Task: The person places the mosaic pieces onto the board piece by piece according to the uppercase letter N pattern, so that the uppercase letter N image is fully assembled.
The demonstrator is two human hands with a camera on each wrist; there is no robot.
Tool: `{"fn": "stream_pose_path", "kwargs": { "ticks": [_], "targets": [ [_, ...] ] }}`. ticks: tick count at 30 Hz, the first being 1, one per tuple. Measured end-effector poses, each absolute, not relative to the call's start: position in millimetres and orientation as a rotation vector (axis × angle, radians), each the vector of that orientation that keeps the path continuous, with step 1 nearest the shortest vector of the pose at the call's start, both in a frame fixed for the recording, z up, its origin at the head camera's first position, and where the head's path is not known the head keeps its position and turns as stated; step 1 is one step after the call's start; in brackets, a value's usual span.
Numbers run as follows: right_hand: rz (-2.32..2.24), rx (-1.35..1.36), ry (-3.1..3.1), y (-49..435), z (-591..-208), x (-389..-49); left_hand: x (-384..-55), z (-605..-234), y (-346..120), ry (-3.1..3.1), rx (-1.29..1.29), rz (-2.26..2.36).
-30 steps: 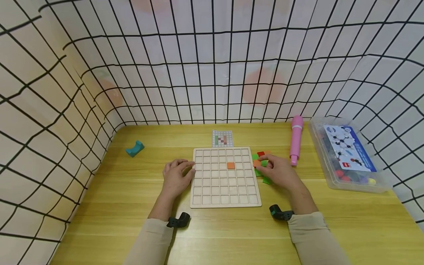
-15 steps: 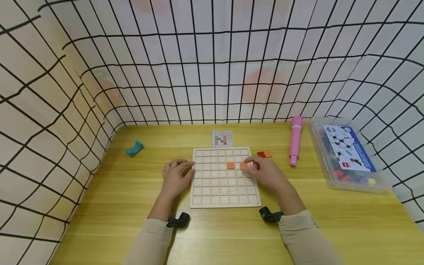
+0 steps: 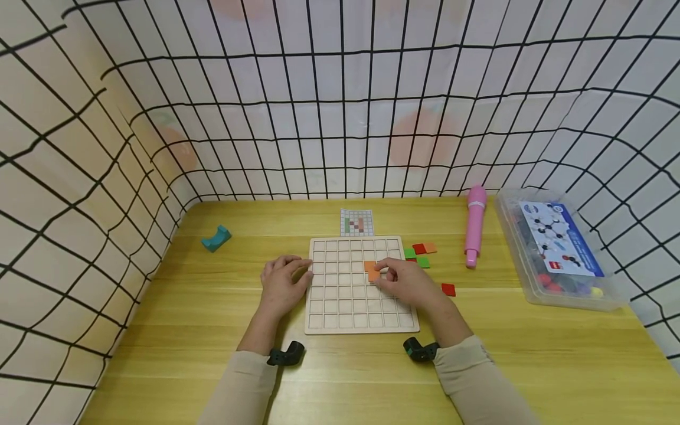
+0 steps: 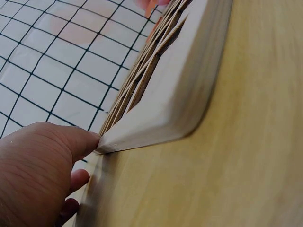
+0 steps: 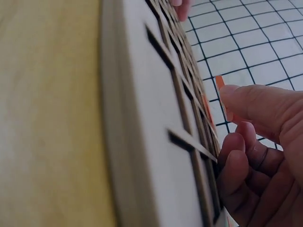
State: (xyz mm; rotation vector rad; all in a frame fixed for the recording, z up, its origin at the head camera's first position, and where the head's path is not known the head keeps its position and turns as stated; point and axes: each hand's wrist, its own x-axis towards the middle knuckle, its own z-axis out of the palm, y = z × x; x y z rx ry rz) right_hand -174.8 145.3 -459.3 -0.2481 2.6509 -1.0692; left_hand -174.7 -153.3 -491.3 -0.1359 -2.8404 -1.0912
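In the head view a wooden grid board [image 3: 361,330] lies on the table, with one orange square tile [image 3: 369,264] in a cell of it. My right hand [image 3: 413,284] pinches a second orange square tile [image 3: 373,276] between thumb and fingers, just over the cell below the first. The right wrist view shows this held tile [image 5: 219,82] tilted up, above the grid. My left hand [image 3: 283,286] rests at the board's left edge, its thumb and index finger touching it. In the left wrist view the thumb meets the board's corner.
Several loose tiles, including a red tile [image 3: 448,290] and a green tile [image 3: 422,262], lie right of the board. Behind it is a printed pattern card [image 3: 356,222]. A pink microphone-shaped object [image 3: 475,224], a clear plastic box [image 3: 563,298] and a teal curved piece [image 3: 216,238] stand farther out.
My right hand has carried the orange tile left from the loose pile, across the board's right side, to beside the placed tile. More loose tiles show now. The left hand stays put.
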Motion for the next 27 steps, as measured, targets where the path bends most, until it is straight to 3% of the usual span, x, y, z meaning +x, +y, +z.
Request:
{"fn": "stream_pose_path", "kwargs": {
  "ticks": [27],
  "targets": [
    [-0.919, -0.339, 2.793, 136.3, -469.0, -175.4, -174.0, -490.9, -153.0, -2.84, -0.125, -1.089]
  ]
}}
